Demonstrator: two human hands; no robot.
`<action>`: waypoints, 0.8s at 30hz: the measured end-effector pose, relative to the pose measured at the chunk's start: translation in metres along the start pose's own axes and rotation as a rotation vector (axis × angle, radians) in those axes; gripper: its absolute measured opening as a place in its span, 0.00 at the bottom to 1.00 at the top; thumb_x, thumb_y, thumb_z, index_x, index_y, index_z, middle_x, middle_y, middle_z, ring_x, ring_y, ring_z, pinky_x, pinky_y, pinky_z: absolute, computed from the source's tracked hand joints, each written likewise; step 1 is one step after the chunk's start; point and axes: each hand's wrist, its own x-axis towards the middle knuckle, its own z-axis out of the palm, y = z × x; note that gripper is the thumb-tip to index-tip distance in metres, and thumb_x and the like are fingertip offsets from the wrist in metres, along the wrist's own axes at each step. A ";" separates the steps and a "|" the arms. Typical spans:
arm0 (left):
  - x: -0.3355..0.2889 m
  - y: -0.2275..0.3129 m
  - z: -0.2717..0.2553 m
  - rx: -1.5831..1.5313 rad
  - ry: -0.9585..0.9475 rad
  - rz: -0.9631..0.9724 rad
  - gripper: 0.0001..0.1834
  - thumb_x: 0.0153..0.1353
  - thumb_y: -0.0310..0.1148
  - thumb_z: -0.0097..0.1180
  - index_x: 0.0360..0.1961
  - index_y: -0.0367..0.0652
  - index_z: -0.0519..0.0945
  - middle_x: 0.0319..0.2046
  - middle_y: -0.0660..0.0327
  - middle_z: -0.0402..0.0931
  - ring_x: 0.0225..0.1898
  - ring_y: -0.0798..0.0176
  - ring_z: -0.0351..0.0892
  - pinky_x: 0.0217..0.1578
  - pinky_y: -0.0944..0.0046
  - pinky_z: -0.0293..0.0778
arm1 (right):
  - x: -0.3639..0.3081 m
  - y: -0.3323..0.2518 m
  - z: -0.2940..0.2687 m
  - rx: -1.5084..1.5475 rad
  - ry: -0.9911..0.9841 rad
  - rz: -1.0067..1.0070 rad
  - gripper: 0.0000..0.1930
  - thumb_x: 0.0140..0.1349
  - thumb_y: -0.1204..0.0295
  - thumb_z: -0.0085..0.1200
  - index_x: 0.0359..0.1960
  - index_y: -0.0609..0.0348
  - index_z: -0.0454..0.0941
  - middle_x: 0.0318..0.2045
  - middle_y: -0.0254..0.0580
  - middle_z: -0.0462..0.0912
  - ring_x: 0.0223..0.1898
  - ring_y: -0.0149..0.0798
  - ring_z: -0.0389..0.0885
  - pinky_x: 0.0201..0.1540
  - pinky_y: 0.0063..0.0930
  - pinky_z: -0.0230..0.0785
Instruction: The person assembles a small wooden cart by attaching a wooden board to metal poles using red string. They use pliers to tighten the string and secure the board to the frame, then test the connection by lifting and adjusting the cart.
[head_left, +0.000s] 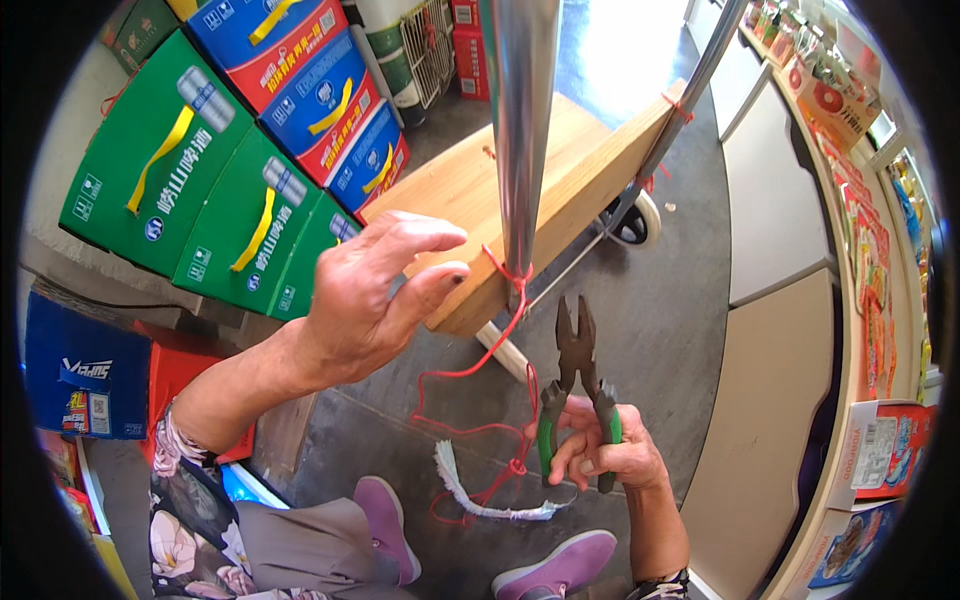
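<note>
The right hand point(600, 455), at about five o'clock in the view, is closed around the green handles of a pair of pliers point(578, 385), whose dark nose points up toward twelve with the jaws slightly parted and nothing between them. The left hand point(375, 300), near the centre and toward nine o'clock, is open with fingers spread and the thumb just beside the corner of a wooden board point(590, 170); it holds nothing, though whether it touches the board is hard to tell. Between the hands a red string point(500, 340) is knotted round a shiny metal pole point(520, 120) that rises to twelve o'clock, then hangs in loose loops down to a frayed white strip point(480, 500) at six o'clock, above purple shoes point(385, 525). The string looks thin, light and limp, so it would likely slip and sag unless pinched close to the knot or pulled taut; the pliers look stiff and fairly heavy, best gripped low on the handles as now. The pole looks smooth and probably slick. At ten o'clock green cartons point(190, 180) and blue-and-red cartons point(310, 90) are stacked, all shut, so their contents cannot be seen. A wheel point(635, 220) sits under the board at two o'clock, and packets line shelves point(860, 230) at three o'clock.
</note>
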 end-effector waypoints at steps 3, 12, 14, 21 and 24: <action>-0.007 0.008 -0.003 0.126 -0.029 0.104 0.12 0.54 0.32 0.63 0.36 0.37 0.78 0.35 0.52 0.77 0.38 0.51 0.78 0.38 0.60 0.75 | 0.002 0.006 0.018 0.059 -0.021 0.019 0.43 0.37 0.86 0.43 0.65 0.63 0.58 0.53 0.61 0.72 0.33 0.43 0.82 0.21 0.25 0.70; -0.030 0.032 0.005 0.236 -0.204 0.117 0.16 0.47 0.36 0.68 0.34 0.39 0.78 0.50 0.47 0.70 0.54 0.42 0.69 0.53 0.49 0.68 | 0.035 0.049 0.055 0.026 0.099 -0.164 0.37 0.41 0.86 0.42 0.61 0.70 0.60 0.54 0.55 0.71 0.39 0.41 0.80 0.34 0.27 0.72; -0.034 0.029 0.008 0.270 -0.192 0.161 0.15 0.46 0.34 0.67 0.33 0.39 0.78 0.51 0.46 0.69 0.54 0.42 0.68 0.54 0.48 0.67 | 0.042 0.057 0.054 0.053 0.144 -0.197 0.37 0.40 0.86 0.42 0.61 0.70 0.60 0.54 0.55 0.71 0.39 0.41 0.80 0.34 0.27 0.72; -0.032 0.037 0.009 0.266 -0.159 0.190 0.10 0.46 0.29 0.65 0.27 0.37 0.77 0.52 0.46 0.68 0.55 0.43 0.68 0.53 0.49 0.67 | 0.056 0.096 0.060 0.281 -0.040 -0.302 0.42 0.32 0.83 0.45 0.60 0.74 0.60 0.51 0.57 0.73 0.36 0.46 0.82 0.31 0.28 0.73; -0.031 0.041 0.010 0.275 -0.171 0.192 0.09 0.46 0.28 0.64 0.26 0.37 0.76 0.52 0.46 0.68 0.55 0.43 0.67 0.53 0.49 0.67 | 0.058 0.107 0.062 0.346 -0.084 -0.345 0.42 0.30 0.82 0.47 0.59 0.75 0.61 0.51 0.59 0.73 0.36 0.49 0.82 0.31 0.31 0.74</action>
